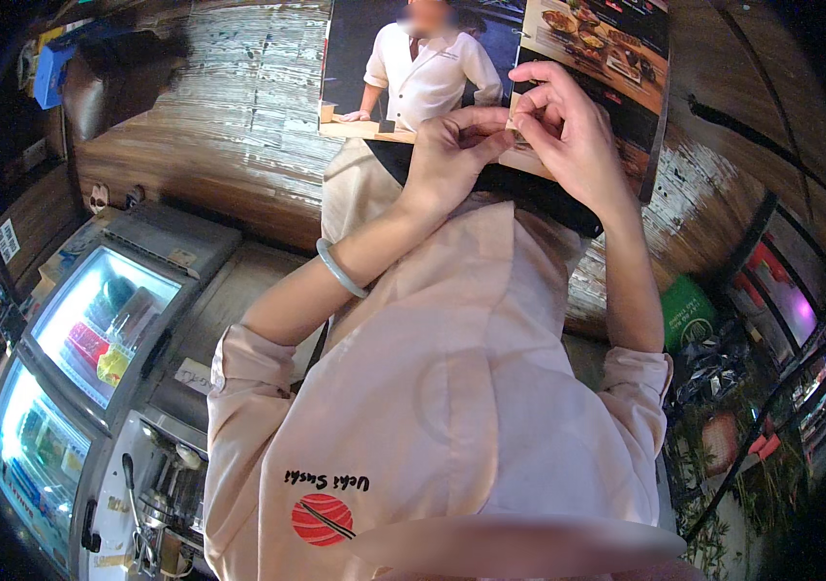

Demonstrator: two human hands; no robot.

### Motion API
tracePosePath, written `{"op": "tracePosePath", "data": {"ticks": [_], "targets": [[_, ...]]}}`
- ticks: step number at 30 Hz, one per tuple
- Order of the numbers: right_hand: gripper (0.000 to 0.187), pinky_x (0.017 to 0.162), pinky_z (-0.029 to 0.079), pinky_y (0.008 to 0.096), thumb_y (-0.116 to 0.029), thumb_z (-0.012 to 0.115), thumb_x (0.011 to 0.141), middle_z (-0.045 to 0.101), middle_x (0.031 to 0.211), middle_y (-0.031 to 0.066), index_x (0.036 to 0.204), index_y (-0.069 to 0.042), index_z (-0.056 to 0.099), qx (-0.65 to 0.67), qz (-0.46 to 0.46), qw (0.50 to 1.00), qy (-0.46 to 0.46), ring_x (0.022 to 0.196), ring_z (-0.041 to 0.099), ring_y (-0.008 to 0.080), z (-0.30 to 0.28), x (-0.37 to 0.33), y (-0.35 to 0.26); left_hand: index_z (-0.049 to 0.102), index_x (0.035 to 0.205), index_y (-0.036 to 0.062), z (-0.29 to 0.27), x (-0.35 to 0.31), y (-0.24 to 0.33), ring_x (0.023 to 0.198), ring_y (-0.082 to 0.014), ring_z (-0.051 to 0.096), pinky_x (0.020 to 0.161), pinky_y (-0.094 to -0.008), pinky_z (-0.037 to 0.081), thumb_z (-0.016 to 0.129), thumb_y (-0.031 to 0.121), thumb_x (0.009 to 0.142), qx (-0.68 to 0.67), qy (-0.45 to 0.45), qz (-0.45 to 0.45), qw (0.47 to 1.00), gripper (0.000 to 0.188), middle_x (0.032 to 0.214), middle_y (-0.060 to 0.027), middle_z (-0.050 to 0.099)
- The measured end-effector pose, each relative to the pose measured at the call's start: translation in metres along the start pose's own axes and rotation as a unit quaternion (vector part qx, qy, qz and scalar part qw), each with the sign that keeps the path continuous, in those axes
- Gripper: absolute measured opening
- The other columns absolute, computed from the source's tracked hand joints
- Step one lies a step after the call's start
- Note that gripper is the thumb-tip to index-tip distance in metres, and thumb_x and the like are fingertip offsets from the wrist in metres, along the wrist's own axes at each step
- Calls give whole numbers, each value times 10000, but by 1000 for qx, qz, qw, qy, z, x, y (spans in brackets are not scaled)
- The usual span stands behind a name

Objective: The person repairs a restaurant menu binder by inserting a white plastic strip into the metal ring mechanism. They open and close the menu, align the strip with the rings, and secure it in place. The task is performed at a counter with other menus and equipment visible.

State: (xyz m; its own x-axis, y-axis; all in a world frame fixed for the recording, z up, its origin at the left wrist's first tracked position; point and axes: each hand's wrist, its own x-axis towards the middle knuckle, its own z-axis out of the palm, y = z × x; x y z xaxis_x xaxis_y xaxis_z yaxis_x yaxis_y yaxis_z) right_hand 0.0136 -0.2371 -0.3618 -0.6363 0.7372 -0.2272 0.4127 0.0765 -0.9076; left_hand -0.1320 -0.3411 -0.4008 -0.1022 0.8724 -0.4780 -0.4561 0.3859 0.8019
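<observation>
My left hand [447, 160], with a pale bangle [341, 269] on its forearm, is closed in a pinch. Its thumb and forefinger meet my right hand [573, 140], whose thumb and forefinger also pinch while its other fingers curl. Between the fingertips is something small that I cannot make out. Both hands hover over an open picture booklet [587, 82], close to its middle fold. One page shows a figure in a white jacket; the other shows dishes of food. Black cloth or a dark edge [529, 187] lies just below the hands, in front of my pale jacket [451, 339].
Left stand lit glass-door fridges [108, 324] and a grey counter [224, 300] with metal utensils [166, 494]. A dark brown box-like thing [117, 87] and a blue box [52, 77] are far left. At right are a green bag [689, 315], dark plastic, leafy plants and hanging cables [757, 140].
</observation>
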Motion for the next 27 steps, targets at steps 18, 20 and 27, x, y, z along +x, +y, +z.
{"op": "tracePosePath", "data": {"ticks": [18, 20, 27], "targets": [[436, 623, 465, 250, -16, 715, 864, 491, 788, 13, 1259, -117, 562, -24, -6, 999, 37, 679, 527, 105, -12, -3, -1, 700, 1174, 18, -2, 1, 3, 953, -105, 662, 845, -244, 534, 675, 26, 925, 39, 19, -43, 998, 251, 1037, -48, 718], [424, 615, 431, 216, -17, 702, 882, 516, 815, -25, 1274, -104, 567, 19, -17, 994, 103, 705, 517, 59, -26, -11, 8, 701, 1174, 29, -1, 1, 5, 943, -99, 660, 823, -241, 538, 675, 29, 924, 23, 25, -58, 998, 252, 1037, -43, 717], [378, 665, 406, 203, -22, 677, 915, 567, 829, -39, 1274, -98, 587, -45, 41, 979, 196, 761, 516, 46, -69, -58, 23, 696, 1157, 15, 9, 4, 29, 862, -112, 686, 772, -258, 573, 674, 111, 947, -4, 28, -137, 990, 231, 1019, -52, 719]]}}
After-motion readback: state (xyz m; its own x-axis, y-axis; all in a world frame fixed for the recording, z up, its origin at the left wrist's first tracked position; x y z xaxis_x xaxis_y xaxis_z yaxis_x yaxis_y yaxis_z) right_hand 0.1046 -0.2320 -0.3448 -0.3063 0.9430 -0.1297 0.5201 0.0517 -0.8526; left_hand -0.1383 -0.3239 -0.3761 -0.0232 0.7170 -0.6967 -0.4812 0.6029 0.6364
